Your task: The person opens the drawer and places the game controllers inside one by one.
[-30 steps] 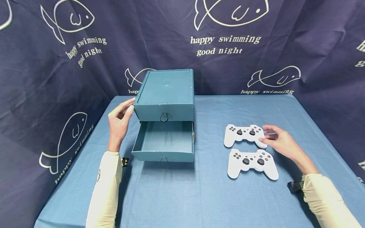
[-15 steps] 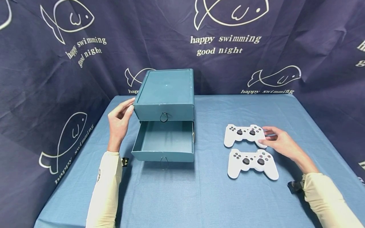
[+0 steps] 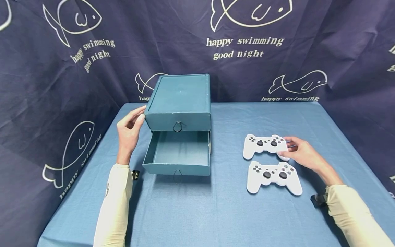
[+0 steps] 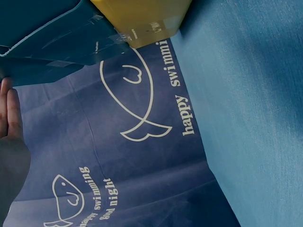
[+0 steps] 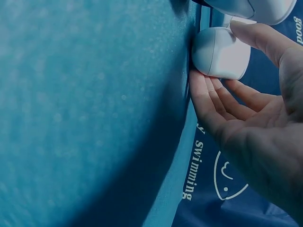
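A blue two-drawer box (image 3: 180, 94) stands at the back left of the table. Its lower drawer (image 3: 176, 169) is pulled out with its inside bare, and the upper drawer (image 3: 163, 120) is closed. My left hand (image 3: 129, 133) rests on the box's left front edge, fingers along the side wall and thumb near the front corner. To the right, a white game controller (image 3: 253, 145) lies on the table. My right hand (image 3: 303, 154) pinches its right grip, thumb on top and fingers around the far side. Nearer me lies a second white game controller (image 3: 273, 183), untouched.
A blue cloth covers the table (image 3: 228, 212). Dark blue curtains (image 3: 240, 79) with fish prints hang behind it and at both sides. In the left wrist view, a yellow box-like surface (image 4: 147, 21) shows beside the blue drawer box, close to the tabletop.
My right thumb has slid slightly further over the controller's right grip. The left hand, the drawers and both controllers stay as they were.
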### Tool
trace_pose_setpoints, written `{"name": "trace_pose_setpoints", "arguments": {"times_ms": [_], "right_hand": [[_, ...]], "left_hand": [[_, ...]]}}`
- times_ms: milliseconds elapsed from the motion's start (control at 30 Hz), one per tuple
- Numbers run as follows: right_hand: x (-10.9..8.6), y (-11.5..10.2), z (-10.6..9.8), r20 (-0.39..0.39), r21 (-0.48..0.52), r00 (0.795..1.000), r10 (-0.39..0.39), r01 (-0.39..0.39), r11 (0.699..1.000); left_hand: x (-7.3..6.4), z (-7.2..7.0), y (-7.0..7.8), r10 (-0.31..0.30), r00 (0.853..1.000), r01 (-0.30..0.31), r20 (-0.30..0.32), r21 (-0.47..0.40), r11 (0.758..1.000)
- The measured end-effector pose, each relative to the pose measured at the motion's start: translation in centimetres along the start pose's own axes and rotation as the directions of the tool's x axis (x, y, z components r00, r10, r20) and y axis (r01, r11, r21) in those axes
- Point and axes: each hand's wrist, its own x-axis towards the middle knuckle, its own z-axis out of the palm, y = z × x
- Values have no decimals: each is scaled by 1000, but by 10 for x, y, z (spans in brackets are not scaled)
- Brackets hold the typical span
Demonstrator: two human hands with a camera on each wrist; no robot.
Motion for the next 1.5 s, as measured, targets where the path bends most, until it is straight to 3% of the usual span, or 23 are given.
{"name": "trace_pose_setpoints", "arguments": {"times_ms": [600,1500], "right_hand": [[7,-1,-1,11,-66,1000,21,-20,998],[2,-14,4,-106,-187,994,-12,-8,982]], "left_hand": [[0,0,-1,2,1000,-2,-3,3,1000],[1,1,0,-9,1000,8,-10,-17,1000]]}}
